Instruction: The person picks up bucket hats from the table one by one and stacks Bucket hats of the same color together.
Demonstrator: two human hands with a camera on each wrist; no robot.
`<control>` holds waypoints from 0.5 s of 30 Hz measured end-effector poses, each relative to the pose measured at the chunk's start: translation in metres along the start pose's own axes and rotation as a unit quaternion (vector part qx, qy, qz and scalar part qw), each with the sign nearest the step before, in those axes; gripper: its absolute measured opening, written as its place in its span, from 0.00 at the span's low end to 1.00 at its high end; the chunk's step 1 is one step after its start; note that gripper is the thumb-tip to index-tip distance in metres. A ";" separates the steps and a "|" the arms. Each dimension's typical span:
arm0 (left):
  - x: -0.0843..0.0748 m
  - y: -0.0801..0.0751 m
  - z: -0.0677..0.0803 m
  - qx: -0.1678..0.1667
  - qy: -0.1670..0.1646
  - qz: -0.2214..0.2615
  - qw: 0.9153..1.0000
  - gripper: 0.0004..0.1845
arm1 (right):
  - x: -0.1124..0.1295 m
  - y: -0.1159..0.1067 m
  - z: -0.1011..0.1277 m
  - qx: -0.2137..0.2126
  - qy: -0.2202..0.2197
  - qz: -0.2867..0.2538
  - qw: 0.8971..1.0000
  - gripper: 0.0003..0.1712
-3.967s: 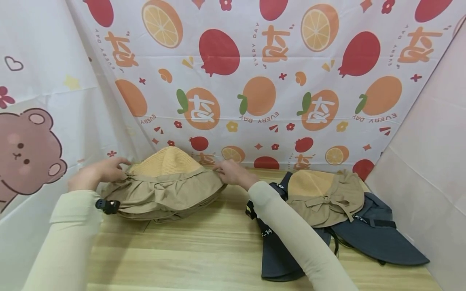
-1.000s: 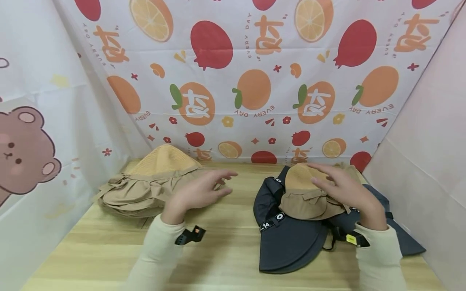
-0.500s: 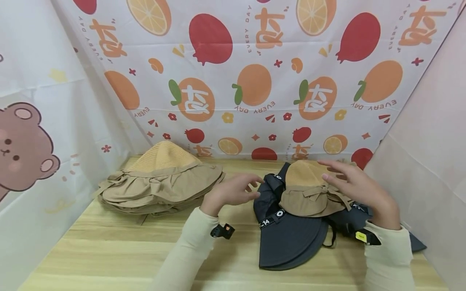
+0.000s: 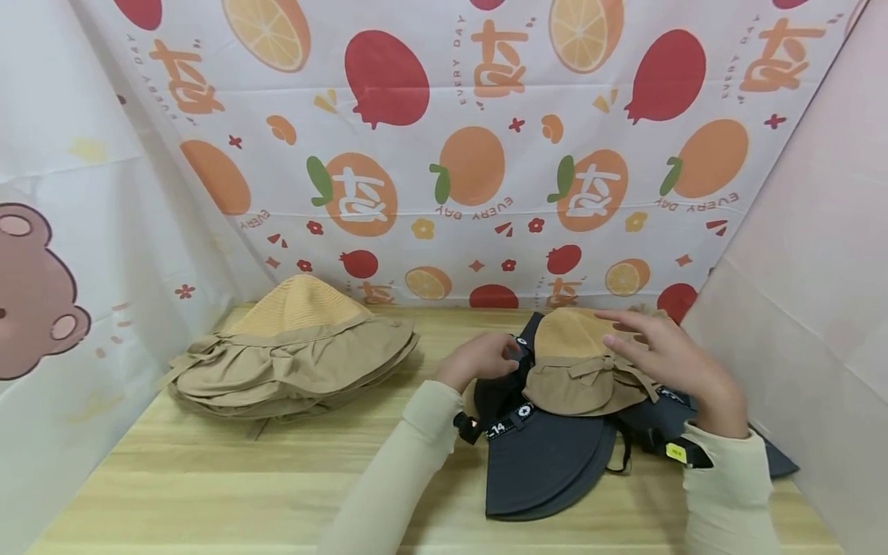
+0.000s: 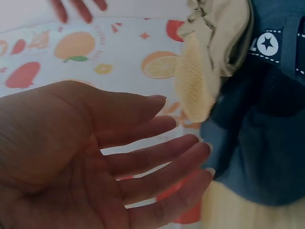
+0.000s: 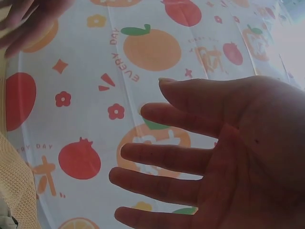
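Observation:
A tan sun hat [image 4: 579,368] with a straw crown and a bow lies on top of dark navy hats [image 4: 548,459] at the right of the wooden table [image 4: 229,486]. My right hand [image 4: 655,353] hovers just over that tan hat with fingers spread and straight, holding nothing; the right wrist view shows the same open palm [image 6: 209,157]. My left hand [image 4: 484,357] is at the left edge of the navy hats. Its fingers [image 5: 157,157] lie straight beside the navy fabric [image 5: 257,133] and the straw crown [image 5: 194,81]. Whether they touch the fabric is unclear.
A stack of several tan hats [image 4: 291,358] sits at the back left of the table. Printed fruit cloth [image 4: 444,154] walls the back, a bear-print sheet [image 4: 42,285] the left and a plain sheet [image 4: 819,270] the right.
My left hand has moved right, from beside the tan stack to the edge of the navy hats. My right hand stays over the right tan hat.

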State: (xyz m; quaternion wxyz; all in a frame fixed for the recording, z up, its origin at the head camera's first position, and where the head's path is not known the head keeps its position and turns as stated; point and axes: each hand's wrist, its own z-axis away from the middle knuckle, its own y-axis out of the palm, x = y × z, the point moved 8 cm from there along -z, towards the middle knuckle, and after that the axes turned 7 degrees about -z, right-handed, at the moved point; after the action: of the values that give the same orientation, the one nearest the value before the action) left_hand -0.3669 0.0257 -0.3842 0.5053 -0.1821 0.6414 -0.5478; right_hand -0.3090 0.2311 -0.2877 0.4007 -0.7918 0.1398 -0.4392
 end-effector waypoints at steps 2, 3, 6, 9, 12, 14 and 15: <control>-0.002 0.004 -0.008 0.004 -0.001 0.002 1.000 0.18 | 0.000 0.000 0.000 -0.002 -0.001 0.000 1.000 0.24; -0.002 0.005 -0.012 0.005 -0.002 0.003 1.000 0.18 | -0.001 0.000 0.000 -0.003 -0.002 0.000 1.000 0.24; -0.003 0.011 -0.025 0.006 -0.006 0.005 1.000 0.12 | -0.002 0.000 -0.001 -0.011 -0.003 0.010 1.000 0.24; -0.001 0.018 -0.037 0.009 -0.023 0.015 1.000 0.13 | -0.003 -0.001 -0.001 -0.016 0.002 0.026 1.000 0.24; 0.003 0.026 -0.051 0.016 -0.044 0.024 0.999 0.22 | -0.004 -0.001 -0.001 -0.015 0.009 0.041 0.999 0.25; 0.003 0.031 -0.058 0.021 -0.057 0.029 0.998 0.24 | -0.005 -0.002 -0.001 -0.014 0.011 0.046 0.999 0.25; 0.003 0.033 -0.062 0.026 -0.063 0.033 0.997 0.25 | -0.005 -0.003 0.000 -0.012 0.012 0.048 0.999 0.25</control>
State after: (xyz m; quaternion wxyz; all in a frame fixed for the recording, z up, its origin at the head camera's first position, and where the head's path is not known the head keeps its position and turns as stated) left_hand -0.4103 0.0662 -0.4222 0.5670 -0.1817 0.5997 -0.5347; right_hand -0.3128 0.2357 -0.2886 0.4101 -0.7838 0.1872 -0.4272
